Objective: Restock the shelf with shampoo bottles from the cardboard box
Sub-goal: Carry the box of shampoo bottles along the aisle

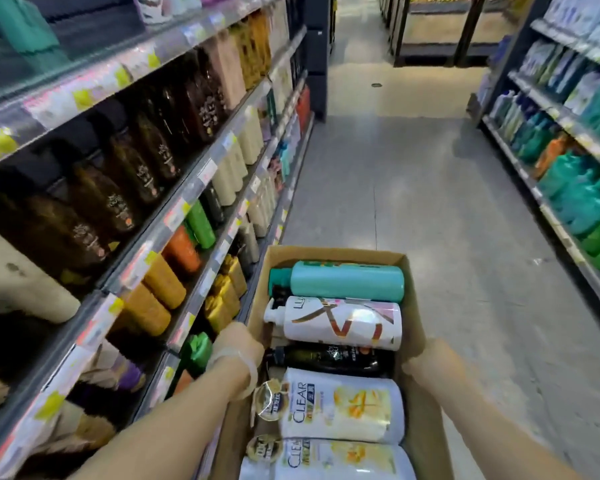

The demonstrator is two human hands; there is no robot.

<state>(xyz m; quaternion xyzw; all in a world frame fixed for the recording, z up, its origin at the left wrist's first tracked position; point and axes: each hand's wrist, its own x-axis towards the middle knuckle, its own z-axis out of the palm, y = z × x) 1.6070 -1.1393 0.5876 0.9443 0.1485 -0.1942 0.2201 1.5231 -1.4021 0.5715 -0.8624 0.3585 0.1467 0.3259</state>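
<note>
A shop aisle with a grey floor [413, 188] runs away from the camera, with stocked shelving on both sides. The shelf [174, 209] on the left holds rows of brown, cream, orange and green bottles behind price strips. The cardboard box [414, 327] is carried in the near middle of the aisle, just beside that shelf, open at the top. Shampoo bottles lie on their sides in it: a teal bottle [347, 280] at the far end, then a white pump bottle [340, 322], a dark bottle [329, 360] and two white Clear bottles [343, 405] nearest the person.

The left hand [238, 348], in a thin clear glove, grips the box's left wall. The right hand [418, 367] goes down behind the right wall and its fingers are hidden, so I cannot tell how it holds, though it seems to carry that side.

The step in hand looks like carrying the box to the right spot. It is best kept level so the bottles do not roll, held clear of the shelf edge, and set down on the floor before any bottle is lifted. Matching each bottle to its own row first will likely save handling.
</note>
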